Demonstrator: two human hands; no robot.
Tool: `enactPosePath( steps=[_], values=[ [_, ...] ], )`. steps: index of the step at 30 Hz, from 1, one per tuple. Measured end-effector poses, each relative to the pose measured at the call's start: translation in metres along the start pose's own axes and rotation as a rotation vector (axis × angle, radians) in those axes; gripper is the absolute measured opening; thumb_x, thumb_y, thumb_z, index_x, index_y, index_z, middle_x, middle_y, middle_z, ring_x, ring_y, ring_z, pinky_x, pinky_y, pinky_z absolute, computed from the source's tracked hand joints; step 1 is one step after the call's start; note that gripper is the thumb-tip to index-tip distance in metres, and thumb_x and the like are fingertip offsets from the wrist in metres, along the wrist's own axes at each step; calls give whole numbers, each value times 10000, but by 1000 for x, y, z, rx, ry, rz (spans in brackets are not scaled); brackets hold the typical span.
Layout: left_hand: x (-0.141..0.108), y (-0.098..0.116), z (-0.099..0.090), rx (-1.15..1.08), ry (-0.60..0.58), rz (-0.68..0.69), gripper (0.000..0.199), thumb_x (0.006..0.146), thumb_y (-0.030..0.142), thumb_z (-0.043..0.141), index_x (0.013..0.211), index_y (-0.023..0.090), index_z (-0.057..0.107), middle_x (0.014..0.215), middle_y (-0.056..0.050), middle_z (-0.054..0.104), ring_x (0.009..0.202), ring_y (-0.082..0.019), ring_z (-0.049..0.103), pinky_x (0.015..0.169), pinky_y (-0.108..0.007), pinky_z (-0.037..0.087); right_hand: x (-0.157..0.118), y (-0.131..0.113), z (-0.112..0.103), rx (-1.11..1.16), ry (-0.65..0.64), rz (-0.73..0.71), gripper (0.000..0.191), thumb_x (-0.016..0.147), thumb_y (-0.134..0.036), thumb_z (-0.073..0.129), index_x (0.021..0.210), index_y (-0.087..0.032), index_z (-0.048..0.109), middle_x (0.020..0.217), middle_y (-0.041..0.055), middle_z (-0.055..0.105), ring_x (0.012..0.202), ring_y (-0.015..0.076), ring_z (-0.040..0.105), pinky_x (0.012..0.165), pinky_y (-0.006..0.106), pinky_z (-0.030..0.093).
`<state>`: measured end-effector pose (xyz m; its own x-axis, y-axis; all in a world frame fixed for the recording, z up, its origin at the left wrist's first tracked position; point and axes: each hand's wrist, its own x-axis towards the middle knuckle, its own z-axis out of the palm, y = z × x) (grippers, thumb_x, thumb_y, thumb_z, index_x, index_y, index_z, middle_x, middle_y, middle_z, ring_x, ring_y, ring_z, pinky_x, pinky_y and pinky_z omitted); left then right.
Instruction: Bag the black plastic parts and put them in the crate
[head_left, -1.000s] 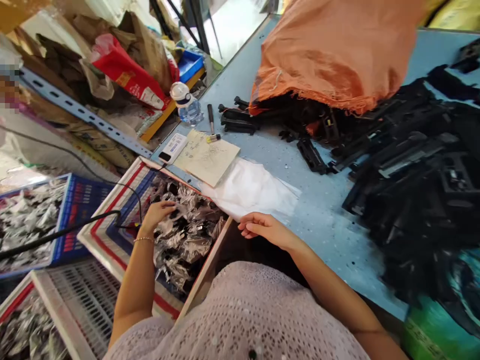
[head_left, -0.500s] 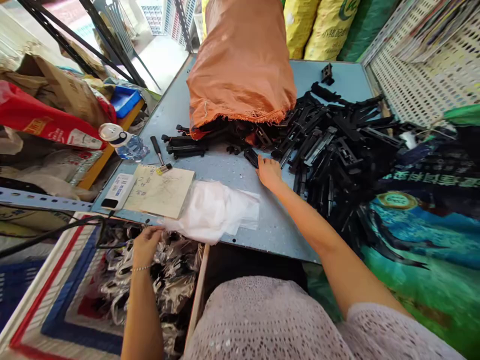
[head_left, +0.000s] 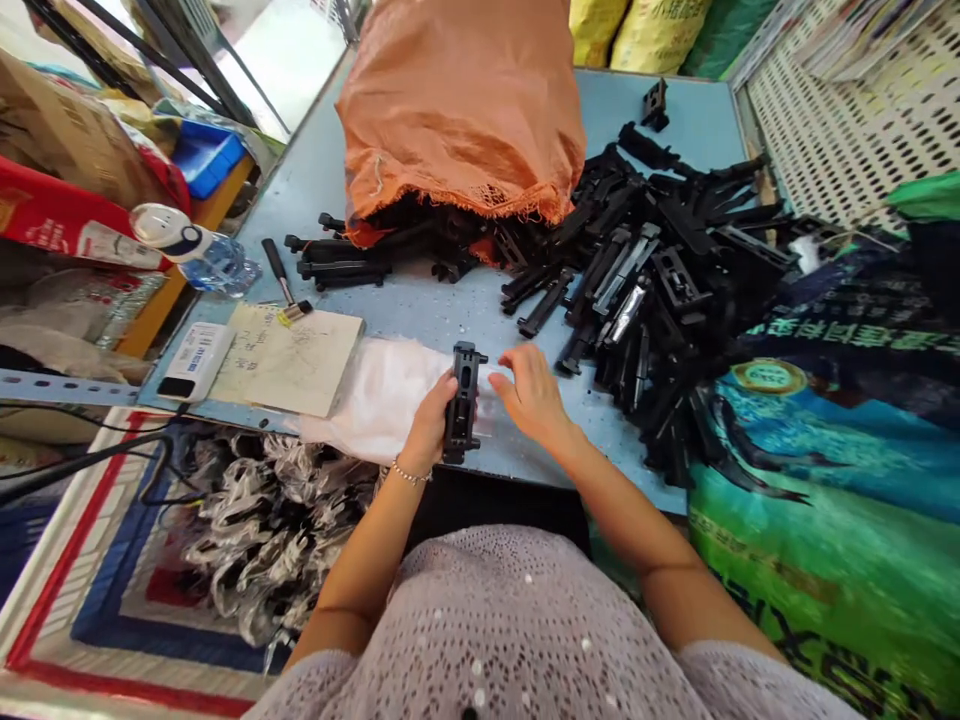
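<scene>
A long black plastic part with slots along its body is gripped in my left hand, upright over the table's front edge. Just right of it, my right hand holds nothing, its thumb and fingers apart. Thin white plastic bags lie flat on the table beneath and left of my left hand. A big heap of similar black parts spreads over the table's right side. More of them show at the mouth of an orange woven sack.
On the left of the blue table are a written-on cardboard sheet, a white device, a screwdriver-like tool and a water bottle. Bagged pieces fill a crate below. A green-blue sack stands at right.
My right hand has come back from the heap and is now open. My left hand has risen from the crate side and now holds a black part. The view has shifted slightly.
</scene>
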<state>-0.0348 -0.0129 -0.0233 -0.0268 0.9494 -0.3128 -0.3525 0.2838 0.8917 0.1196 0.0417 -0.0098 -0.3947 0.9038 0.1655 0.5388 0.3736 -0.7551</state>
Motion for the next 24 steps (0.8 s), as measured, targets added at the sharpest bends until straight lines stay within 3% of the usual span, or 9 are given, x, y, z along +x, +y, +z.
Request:
enactPosePath(
  steps=[3,6,10,12,14,16,19,21,24],
  values=[
    [-10,3,12,-219,-100,-150,567,784,695,665,954,155,633,691,-16,594,521,-108,521,510,-266,433,23,6,-5,21,-85,32,478,1038,-596,330,852,-226,570,825,63,582,864,234,553,849,356,439],
    [-4,5,15,-269,18,-69,494,790,624,708,1000,187,613,705,7,589,520,-89,505,498,-244,404,9,2,-1,131,-154,75,596,1050,-624,210,783,-228,568,718,32,552,746,201,542,755,322,419],
    [6,-1,6,-176,118,-52,548,858,659,603,1132,185,603,753,-15,620,579,-122,578,551,-265,459,-40,-7,1,53,-255,-191,465,1021,-597,398,848,-234,631,859,82,623,836,240,554,787,358,443],
    [8,-12,7,-24,130,-33,604,874,646,588,1279,200,555,912,-59,673,772,-180,675,689,-302,530,-43,-4,-7,26,-340,-254,409,1049,-494,400,834,-237,634,821,70,622,789,225,544,757,348,453],
    [5,-29,15,201,137,55,681,887,569,614,1457,248,426,1239,-111,644,1137,-251,649,949,-379,522,-22,7,-22,-50,-330,-214,327,1058,-359,420,864,-228,649,853,62,639,812,210,550,764,325,456],
    [0,-47,30,442,95,141,788,883,477,652,1556,252,309,1481,-150,493,1404,-308,458,1160,-469,374,16,22,-41,-172,-214,-111,172,1010,-187,504,980,-210,672,1041,74,663,953,211,553,828,308,451],
    [-5,-66,52,655,-7,177,822,850,437,701,1556,192,361,1554,-221,389,1470,-392,331,1224,-589,213,73,44,-63,-256,-138,-20,293,896,58,509,1017,-146,682,1158,95,641,1076,202,523,922,315,422],
    [-2,-65,58,632,-7,176,727,827,482,726,1457,187,512,1546,-219,405,1467,-405,324,1233,-600,178,88,47,-68,-257,-140,-15,277,864,93,512,943,-115,678,1056,93,646,1041,196,545,945,338,427],
    [9,-46,49,255,29,124,638,874,651,601,1333,209,606,1486,-165,498,1424,-348,418,1229,-540,263,61,32,-59,-201,-105,-73,243,877,-1,590,1054,-154,658,1082,81,635,1034,206,587,952,350,477]
  ],
)
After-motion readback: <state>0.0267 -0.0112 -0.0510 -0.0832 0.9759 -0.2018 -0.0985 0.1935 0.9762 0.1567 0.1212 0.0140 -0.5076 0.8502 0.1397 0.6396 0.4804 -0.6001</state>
